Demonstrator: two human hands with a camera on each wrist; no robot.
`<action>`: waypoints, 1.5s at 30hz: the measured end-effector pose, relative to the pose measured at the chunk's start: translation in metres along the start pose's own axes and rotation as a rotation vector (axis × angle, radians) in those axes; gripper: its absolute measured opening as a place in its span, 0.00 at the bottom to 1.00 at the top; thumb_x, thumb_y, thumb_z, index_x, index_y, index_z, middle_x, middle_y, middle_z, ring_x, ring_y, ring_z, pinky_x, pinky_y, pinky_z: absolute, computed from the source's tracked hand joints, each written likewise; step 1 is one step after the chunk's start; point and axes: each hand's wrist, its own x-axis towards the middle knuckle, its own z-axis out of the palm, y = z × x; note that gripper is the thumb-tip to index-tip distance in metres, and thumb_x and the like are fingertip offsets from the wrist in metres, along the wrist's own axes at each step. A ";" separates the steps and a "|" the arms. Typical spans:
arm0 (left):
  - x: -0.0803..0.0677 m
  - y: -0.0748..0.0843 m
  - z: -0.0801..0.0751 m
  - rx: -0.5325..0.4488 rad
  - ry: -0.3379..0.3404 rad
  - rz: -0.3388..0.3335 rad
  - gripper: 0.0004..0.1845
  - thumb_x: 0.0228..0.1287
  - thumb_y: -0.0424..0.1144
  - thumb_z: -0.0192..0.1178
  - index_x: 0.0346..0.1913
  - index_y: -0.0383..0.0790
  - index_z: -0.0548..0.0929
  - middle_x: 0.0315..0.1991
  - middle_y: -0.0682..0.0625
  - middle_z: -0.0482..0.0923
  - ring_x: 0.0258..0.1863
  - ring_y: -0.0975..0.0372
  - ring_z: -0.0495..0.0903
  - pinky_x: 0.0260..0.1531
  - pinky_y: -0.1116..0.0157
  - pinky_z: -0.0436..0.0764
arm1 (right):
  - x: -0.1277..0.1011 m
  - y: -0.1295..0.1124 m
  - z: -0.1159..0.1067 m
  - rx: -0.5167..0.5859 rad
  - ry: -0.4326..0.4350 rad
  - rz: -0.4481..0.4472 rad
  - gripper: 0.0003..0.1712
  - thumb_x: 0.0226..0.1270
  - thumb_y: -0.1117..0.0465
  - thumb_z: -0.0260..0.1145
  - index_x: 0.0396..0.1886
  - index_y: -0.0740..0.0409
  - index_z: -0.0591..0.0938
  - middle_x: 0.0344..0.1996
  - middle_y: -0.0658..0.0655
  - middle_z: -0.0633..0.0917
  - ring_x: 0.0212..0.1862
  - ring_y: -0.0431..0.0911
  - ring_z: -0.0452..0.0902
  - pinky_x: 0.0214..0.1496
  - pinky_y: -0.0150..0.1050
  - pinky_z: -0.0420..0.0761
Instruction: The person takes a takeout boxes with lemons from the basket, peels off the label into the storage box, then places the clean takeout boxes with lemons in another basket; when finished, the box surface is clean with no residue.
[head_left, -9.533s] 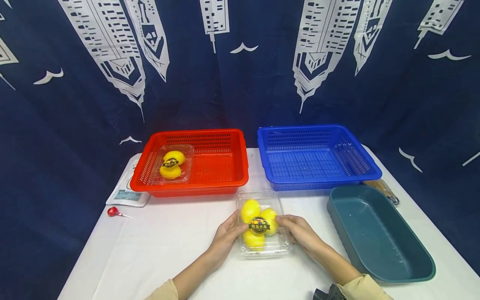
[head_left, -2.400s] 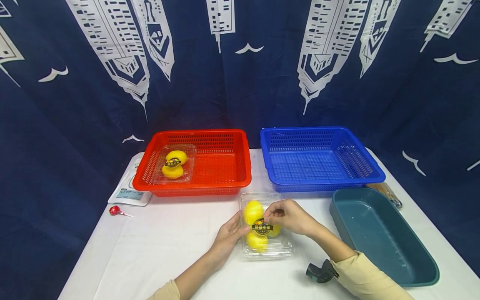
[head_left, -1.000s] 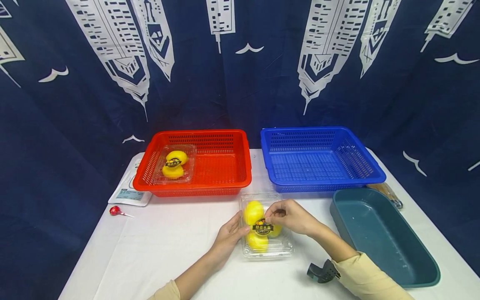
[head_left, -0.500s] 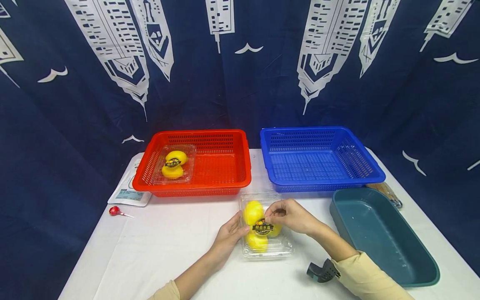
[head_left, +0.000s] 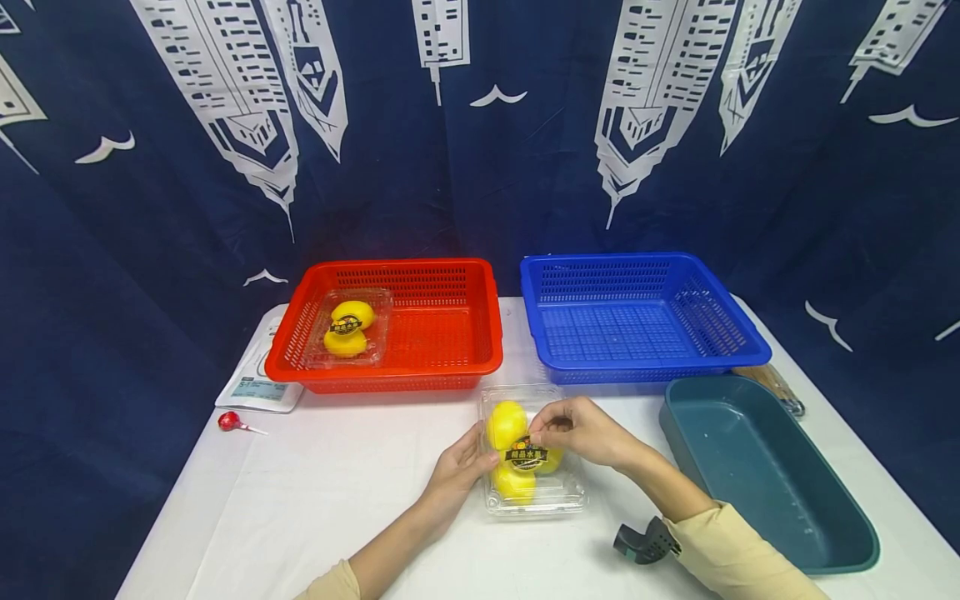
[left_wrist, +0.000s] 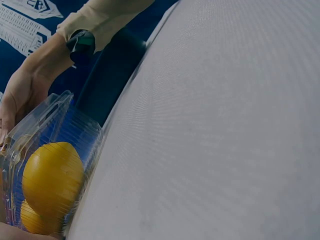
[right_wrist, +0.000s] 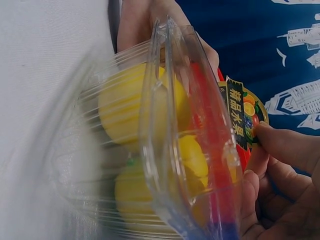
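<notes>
While the white table (head_left: 315, 492) carries a red basket (head_left: 450, 350) and a blue basket (head_left: 637, 367) beyond the hands, the clear clamshell box (head_left: 558, 492) of yellow fruit (head_left: 506, 421) sits flat between them. The left hand (head_left: 453, 471) lies with relaxed fingers against its near-left side, apparently to steady it. The right hand (head_left: 581, 433) pinches the black label (head_left: 525, 456) at its upper edge on the lid, thumb and forefinger closed on the sticker.
</notes>
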 end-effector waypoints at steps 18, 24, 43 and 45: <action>0.001 0.001 0.001 0.012 0.011 0.009 0.43 0.67 0.41 0.58 0.76 0.29 0.48 0.78 0.36 0.44 0.77 0.45 0.45 0.74 0.53 0.53 | 0.000 -0.002 -0.013 0.004 -0.008 0.010 0.11 0.63 0.64 0.67 0.39 0.69 0.84 0.36 0.60 0.87 0.35 0.39 0.79 0.41 0.28 0.81; 0.001 0.002 0.000 0.010 0.018 0.012 0.41 0.68 0.40 0.58 0.76 0.30 0.49 0.78 0.37 0.44 0.77 0.45 0.45 0.74 0.53 0.53 | -0.008 -0.007 -0.034 -0.012 0.023 0.042 0.12 0.61 0.62 0.70 0.39 0.68 0.84 0.35 0.59 0.87 0.34 0.37 0.79 0.40 0.29 0.82; 0.002 0.001 -0.003 0.001 0.011 0.004 0.42 0.67 0.40 0.59 0.76 0.29 0.48 0.78 0.38 0.44 0.78 0.46 0.43 0.75 0.55 0.52 | -0.069 0.005 -0.125 -0.305 0.161 0.121 0.09 0.66 0.60 0.66 0.37 0.63 0.85 0.33 0.55 0.87 0.33 0.34 0.80 0.35 0.31 0.82; 0.002 0.001 -0.002 -0.006 0.009 0.001 0.43 0.67 0.40 0.59 0.76 0.29 0.48 0.78 0.38 0.44 0.78 0.46 0.44 0.75 0.55 0.52 | -0.076 0.008 -0.136 -0.364 0.190 0.126 0.08 0.65 0.61 0.67 0.36 0.63 0.85 0.32 0.54 0.87 0.31 0.33 0.79 0.33 0.30 0.81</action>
